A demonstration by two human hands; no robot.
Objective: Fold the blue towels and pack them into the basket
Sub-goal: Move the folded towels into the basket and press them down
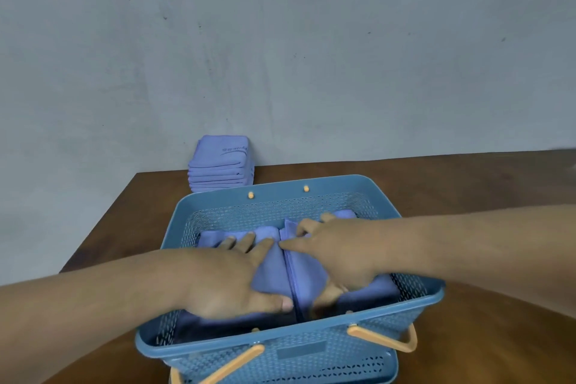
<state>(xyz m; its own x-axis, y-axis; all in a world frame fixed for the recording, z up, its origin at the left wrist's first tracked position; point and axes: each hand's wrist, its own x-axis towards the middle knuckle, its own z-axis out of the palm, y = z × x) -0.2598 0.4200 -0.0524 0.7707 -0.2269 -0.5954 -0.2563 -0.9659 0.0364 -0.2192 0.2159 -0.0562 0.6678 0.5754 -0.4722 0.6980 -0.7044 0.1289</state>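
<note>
In the basket [280, 340], left hand [230, 277] and right hand [338, 254] lie flat-fingered on the folded towels [274, 274], gripping nothing; uneven release could drag a fold open.

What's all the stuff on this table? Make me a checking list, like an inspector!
Surface: brown wooden table, set against the wall.
Job's things: blue basket with orange handles; left towel and right towel lie folded side by side inside; a stack of folded towels stands behind the basket.
Clutter: nothing seen.
Hands: left hand lies flat on the left towel; right hand is on the right towel, grip unclear.
Cables: nothing seen.
Surroundings: plain grey wall.
</note>
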